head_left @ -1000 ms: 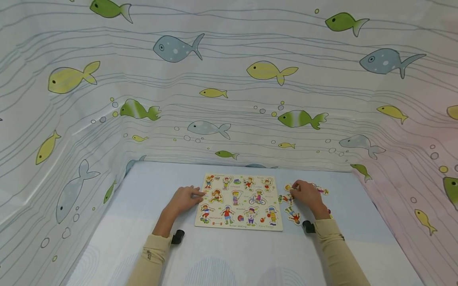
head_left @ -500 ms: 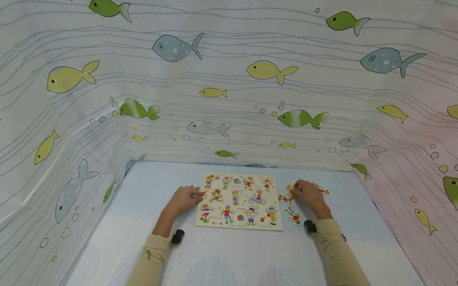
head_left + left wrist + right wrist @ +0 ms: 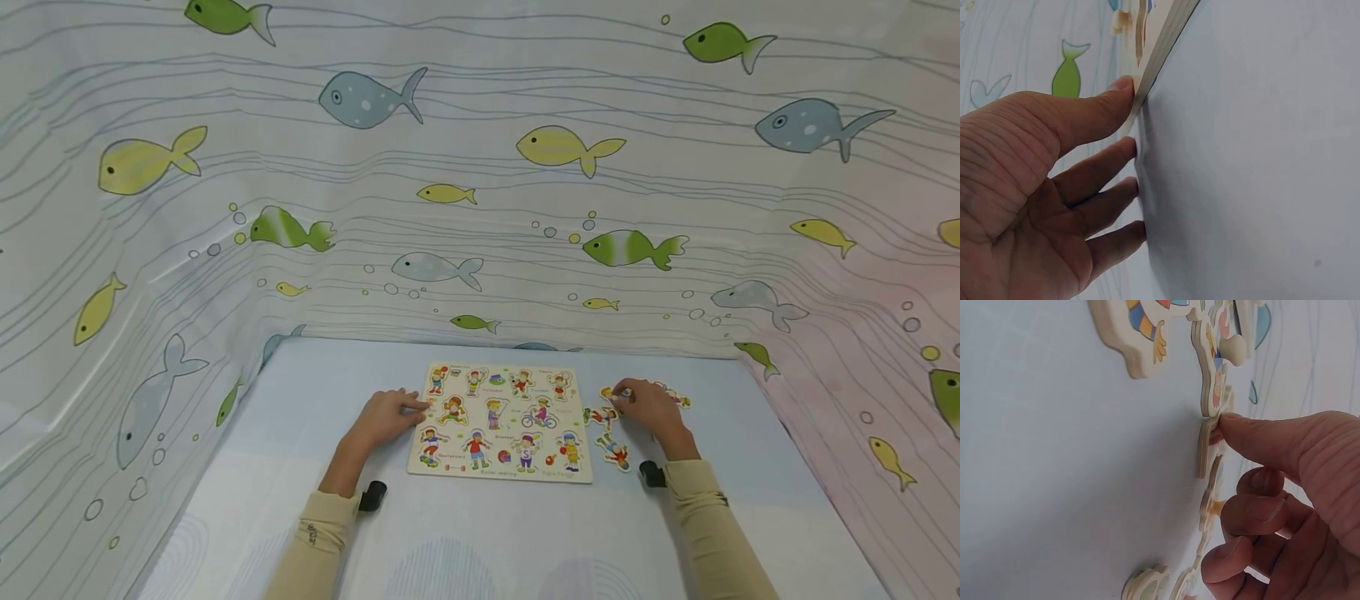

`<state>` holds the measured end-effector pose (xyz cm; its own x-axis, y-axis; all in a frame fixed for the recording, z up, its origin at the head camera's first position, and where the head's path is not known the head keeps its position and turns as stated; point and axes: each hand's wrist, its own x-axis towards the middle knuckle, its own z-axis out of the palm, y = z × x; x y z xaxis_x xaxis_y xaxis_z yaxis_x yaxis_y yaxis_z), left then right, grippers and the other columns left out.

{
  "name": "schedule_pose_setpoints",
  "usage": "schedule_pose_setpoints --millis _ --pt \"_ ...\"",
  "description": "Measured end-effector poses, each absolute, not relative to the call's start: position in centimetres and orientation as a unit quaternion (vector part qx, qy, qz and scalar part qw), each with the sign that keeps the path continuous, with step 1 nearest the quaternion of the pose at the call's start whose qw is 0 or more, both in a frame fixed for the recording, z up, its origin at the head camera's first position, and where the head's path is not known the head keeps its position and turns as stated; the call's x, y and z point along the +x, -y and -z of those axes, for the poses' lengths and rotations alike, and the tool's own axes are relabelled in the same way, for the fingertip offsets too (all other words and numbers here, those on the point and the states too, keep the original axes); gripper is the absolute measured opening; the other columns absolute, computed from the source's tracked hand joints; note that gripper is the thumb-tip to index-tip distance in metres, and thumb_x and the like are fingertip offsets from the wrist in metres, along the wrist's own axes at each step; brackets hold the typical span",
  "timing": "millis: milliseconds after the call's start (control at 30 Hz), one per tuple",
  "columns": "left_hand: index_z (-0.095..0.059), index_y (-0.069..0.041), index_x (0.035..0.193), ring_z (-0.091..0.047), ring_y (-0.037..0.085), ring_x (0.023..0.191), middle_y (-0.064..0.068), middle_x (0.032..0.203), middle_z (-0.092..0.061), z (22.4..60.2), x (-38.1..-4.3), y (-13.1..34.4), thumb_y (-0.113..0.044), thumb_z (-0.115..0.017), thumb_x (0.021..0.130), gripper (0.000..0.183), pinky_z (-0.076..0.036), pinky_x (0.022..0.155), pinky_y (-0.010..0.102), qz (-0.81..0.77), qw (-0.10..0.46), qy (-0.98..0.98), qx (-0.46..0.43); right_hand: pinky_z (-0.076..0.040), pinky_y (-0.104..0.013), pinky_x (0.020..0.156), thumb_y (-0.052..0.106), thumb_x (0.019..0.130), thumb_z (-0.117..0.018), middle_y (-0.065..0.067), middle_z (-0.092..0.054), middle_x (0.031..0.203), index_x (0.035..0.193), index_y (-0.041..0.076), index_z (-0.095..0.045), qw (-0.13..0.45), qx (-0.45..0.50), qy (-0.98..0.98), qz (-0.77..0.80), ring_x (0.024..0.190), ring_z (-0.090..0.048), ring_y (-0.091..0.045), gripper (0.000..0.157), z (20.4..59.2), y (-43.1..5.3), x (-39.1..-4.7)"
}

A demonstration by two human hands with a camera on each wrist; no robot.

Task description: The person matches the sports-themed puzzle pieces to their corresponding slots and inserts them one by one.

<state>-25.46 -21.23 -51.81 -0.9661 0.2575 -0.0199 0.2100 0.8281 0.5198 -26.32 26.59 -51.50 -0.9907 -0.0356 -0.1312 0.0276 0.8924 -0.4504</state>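
Observation:
A wooden knob puzzle board (image 3: 517, 425) printed with children playing sports lies on the table before me. Beside its left edge rests my left hand (image 3: 390, 417), thumb touching the board's side (image 3: 1166, 50) and the other fingers relaxed against the tabletop in the left wrist view. To the right of the board, my right hand (image 3: 651, 408) pinches a child-shaped puzzle piece (image 3: 607, 392) near its yellow-haired end. The right wrist view has the thumb on the piece's (image 3: 1205, 447) edge; the index fingertip is mostly hidden.
Close to the right hand lie several loose pieces, among them one by the board's edge (image 3: 600, 417), one nearer me (image 3: 613, 453) and one behind the hand (image 3: 678, 398). A wooden knob (image 3: 1233, 350) sticks up from one. Fish-printed sheeting (image 3: 525, 283) encloses the table.
My right hand and wrist have shifted slightly right, and the pinched piece has turned a little with more of it showing. My left hand and the board stay put.

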Motion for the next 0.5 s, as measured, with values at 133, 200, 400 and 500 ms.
schedule_pose_setpoints --millis 133,200,400,500 --pt "-0.076 -0.014 0.112 -0.044 0.04 0.134 0.014 0.133 -0.06 51.79 -25.47 21.12 -0.023 -0.074 0.09 0.024 -0.028 0.112 0.057 -0.264 0.044 -0.956 0.122 -0.04 -0.034 0.058 0.023 0.095 -0.066 -0.007 -0.057 0.086 0.113 0.009 -0.068 0.061 -0.003 -0.97 0.234 0.075 -0.049 -0.024 0.023 51.43 -26.62 -26.27" --pt "-0.076 -0.014 0.112 -0.044 0.04 0.134 0.014 0.133 -0.06 51.75 -25.43 21.08 -0.022 -0.074 0.09 0.024 -0.028 0.112 0.057 -0.265 0.043 -0.955 0.122 -0.04 -0.034 0.057 0.023 0.095 -0.066 -0.006 -0.057 0.085 0.112 0.009 -0.068 0.058 -0.004 -0.97 0.237 0.074 -0.049 -0.024 0.023 51.37 -26.63 -26.23" --pt "-0.077 -0.013 0.111 -0.044 0.041 0.134 0.014 0.133 -0.06 51.66 -25.32 21.03 -0.022 -0.074 0.089 0.023 -0.029 0.112 0.057 -0.269 0.042 -0.955 0.12 -0.039 -0.032 0.054 0.026 0.096 -0.066 -0.005 -0.055 0.081 0.111 0.011 -0.066 0.055 -0.003 -0.969 0.241 0.069 -0.049 -0.022 0.022 51.23 -26.52 -26.2" --pt "-0.076 -0.013 0.111 -0.044 0.041 0.134 0.014 0.133 -0.06 51.65 -25.27 21.02 -0.022 -0.074 0.089 0.024 -0.028 0.112 0.057 -0.267 0.043 -0.955 0.12 -0.038 -0.032 0.051 0.026 0.096 -0.066 -0.005 -0.054 0.078 0.112 0.01 -0.066 0.05 -0.009 -0.969 0.243 0.065 -0.049 -0.021 0.023 50.99 -26.37 -26.15"
